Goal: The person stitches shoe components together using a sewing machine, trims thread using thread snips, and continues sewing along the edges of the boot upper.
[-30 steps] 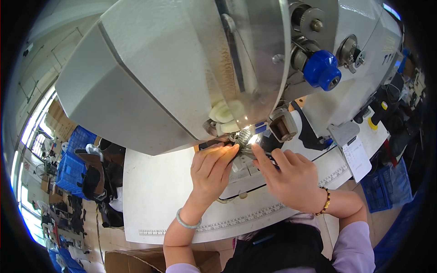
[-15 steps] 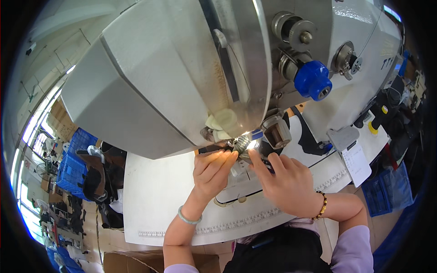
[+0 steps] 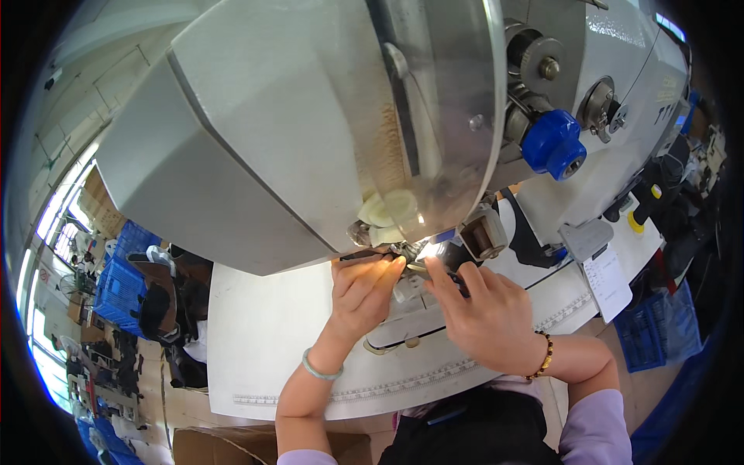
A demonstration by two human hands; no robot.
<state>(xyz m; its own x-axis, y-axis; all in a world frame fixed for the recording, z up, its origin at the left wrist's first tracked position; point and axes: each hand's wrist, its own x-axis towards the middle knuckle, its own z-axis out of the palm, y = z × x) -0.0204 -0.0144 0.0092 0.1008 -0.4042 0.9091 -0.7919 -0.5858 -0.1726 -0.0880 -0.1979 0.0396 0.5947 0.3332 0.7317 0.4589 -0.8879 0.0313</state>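
Observation:
An industrial sewing machine (image 3: 256, 139) with a grey-white head looms over the work, and a lamp lights its needle area (image 3: 428, 251). My left hand (image 3: 360, 298) is there with fingers pinched at the left of the bright spot, beside a dark strip (image 3: 366, 254); what lies between the fingertips is hidden. My right hand (image 3: 490, 314) comes in from the right, index finger stretched toward the needle area. Its other fingers curl round a slim dark tool (image 3: 459, 284), mostly covered by the hand, so its kind does not show.
The white table (image 3: 271, 333) carries a printed ruler (image 3: 387, 387) along its front edge. A blue knob (image 3: 553, 145) juts from the machine. At right lies a paper sheet (image 3: 607, 285); blue crates (image 3: 124, 271) stand at left, and a cardboard box (image 3: 232, 447) sits below.
The view has tilted slightly, so the machine head, its clear guard and the blue knob appear shifted right. Both hands keep nearly the same place and grip.

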